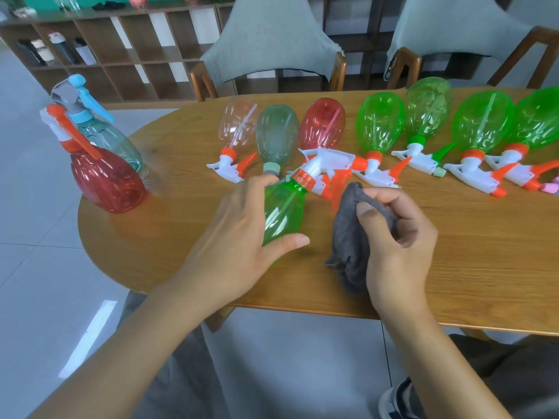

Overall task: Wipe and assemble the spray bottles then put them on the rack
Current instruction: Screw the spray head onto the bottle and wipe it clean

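Setting: an indoor office lounge or meeting-room type space, not a kitchen or workshop. Evidence: a rounded wooden table (187, 237) on a pale glossy tiled floor (39, 267); two grey upholstered chairs with wooden arms, one (269, 40) at the table's far edge and another (447, 28) towards its far right corner. Further evidence: a long dark wood cubby shelf (121, 55) along the back wall, holding a few drink bottles (57, 49) in its left compartments.

The wooden table (169, 237) carries a row of lying spray bottles (379, 124) and two upright ones (109, 179).
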Available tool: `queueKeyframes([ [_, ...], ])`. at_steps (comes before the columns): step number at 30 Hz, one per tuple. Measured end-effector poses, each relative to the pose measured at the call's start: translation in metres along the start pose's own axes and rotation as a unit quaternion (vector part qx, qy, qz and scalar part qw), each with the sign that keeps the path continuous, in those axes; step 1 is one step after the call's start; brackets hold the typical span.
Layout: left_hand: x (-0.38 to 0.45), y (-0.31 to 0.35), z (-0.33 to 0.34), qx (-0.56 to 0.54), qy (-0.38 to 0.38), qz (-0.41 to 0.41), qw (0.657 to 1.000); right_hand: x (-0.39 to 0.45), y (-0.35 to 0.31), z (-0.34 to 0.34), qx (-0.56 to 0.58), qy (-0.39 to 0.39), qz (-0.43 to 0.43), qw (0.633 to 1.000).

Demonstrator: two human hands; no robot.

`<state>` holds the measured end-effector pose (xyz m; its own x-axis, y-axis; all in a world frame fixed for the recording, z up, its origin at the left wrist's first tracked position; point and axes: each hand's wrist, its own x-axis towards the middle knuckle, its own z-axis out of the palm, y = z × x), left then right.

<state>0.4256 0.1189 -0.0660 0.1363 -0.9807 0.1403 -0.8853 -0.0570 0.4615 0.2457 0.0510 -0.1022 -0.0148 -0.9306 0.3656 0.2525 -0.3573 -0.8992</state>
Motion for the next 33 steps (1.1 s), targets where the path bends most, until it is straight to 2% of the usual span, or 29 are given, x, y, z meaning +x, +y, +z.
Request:
queueKeyframes([
  [4, -0.002, 0.008, -0.001, 0.021, -0.016, 0.009, 1.0, -0.003, -0.004, 0.002, -0.034, -0.014, -0.016, 0.999],
  [8, -0.004, 0.011, 0.0, 0.008, -0.016, 0.009, 1.0, -0.006, -0.003, 0.003, -0.116, -0.016, -0.05, 0.992],
  [12, -0.003, 0.01, 0.002, 0.007, 0.02, 0.003, 1.0, -0.008, 0.0, 0.005, -0.23, 0.007, -0.109, 0.967],
  [18, -0.007, 0.013, 0.005, -0.019, 0.031, 0.01, 0.999, -0.009, -0.003, 0.006, -0.307, 0.029, -0.145, 0.94],
  [24, -0.007, 0.016, 0.009, 0.023, 0.01, 0.023, 0.999, -0.006, -0.004, 0.004, -0.329, -0.014, -0.11, 0.938],
  [30, -0.008, 0.016, 0.007, 0.015, 0.016, 0.035, 0.999, -0.005, -0.009, 0.001, -0.324, -0.132, -0.095, 0.932],
  [33, -0.01, 0.017, 0.005, 0.008, 0.011, 0.041, 0.999, -0.002, -0.011, -0.003, -0.309, -0.109, -0.099, 0.94],
])
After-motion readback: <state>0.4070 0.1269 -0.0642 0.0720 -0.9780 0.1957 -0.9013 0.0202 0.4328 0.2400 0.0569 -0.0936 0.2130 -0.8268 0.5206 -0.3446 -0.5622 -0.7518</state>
